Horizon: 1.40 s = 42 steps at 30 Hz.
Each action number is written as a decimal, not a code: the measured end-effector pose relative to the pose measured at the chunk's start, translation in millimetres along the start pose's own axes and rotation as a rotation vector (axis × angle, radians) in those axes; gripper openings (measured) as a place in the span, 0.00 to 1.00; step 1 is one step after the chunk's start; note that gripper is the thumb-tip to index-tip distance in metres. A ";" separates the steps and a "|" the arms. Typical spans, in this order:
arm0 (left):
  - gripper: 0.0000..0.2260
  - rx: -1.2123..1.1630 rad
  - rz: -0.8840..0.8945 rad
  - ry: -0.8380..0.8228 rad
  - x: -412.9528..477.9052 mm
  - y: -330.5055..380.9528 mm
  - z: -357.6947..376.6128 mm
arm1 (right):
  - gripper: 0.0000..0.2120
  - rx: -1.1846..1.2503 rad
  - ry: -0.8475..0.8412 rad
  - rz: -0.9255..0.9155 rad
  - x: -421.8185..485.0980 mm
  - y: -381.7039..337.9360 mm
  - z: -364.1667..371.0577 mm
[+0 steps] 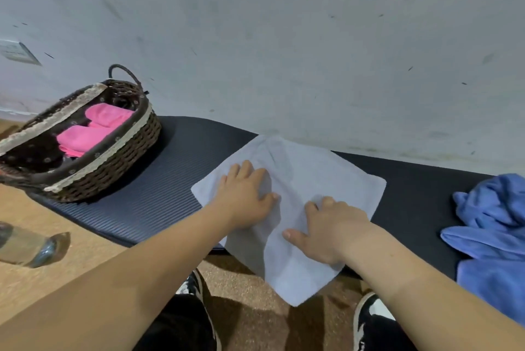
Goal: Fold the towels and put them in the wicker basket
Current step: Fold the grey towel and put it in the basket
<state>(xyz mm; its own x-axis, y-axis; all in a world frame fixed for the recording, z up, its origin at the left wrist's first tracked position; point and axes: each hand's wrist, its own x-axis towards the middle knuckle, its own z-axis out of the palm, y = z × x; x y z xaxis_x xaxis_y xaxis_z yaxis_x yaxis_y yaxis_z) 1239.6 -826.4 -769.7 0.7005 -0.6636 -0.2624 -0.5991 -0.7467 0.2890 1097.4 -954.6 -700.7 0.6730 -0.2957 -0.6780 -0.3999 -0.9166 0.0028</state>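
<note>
Head: hands [245, 198] [333, 230] (both flat) press towel [314, 173].

A scuffed pale wall [284, 38] rises behind the dark ribbed mat [159, 186]; tan floor [93, 242] lies before it, socket plate [18, 51] far left.

The person wears black trousers [177, 325] and black-and-white sneakers [366, 319], forearms [127, 274] unsleeved.

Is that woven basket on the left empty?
No, folded pink towels lie inside the wicker basket.
</note>
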 end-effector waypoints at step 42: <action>0.11 -0.069 -0.039 -0.080 -16.1 -43.2 -36.6 | 0.04 1.245 0.651 0.069 70.4 106.2 -12.4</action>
<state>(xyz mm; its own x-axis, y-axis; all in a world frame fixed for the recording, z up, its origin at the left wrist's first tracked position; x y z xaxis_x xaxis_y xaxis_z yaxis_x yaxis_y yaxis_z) 1268.4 -781.8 -744.2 0.6881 -0.6373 -0.3469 -0.5418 -0.7693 0.3387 1110.0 -1076.1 -739.0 0.6561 -0.7139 -0.2448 -0.4942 -0.1612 -0.8543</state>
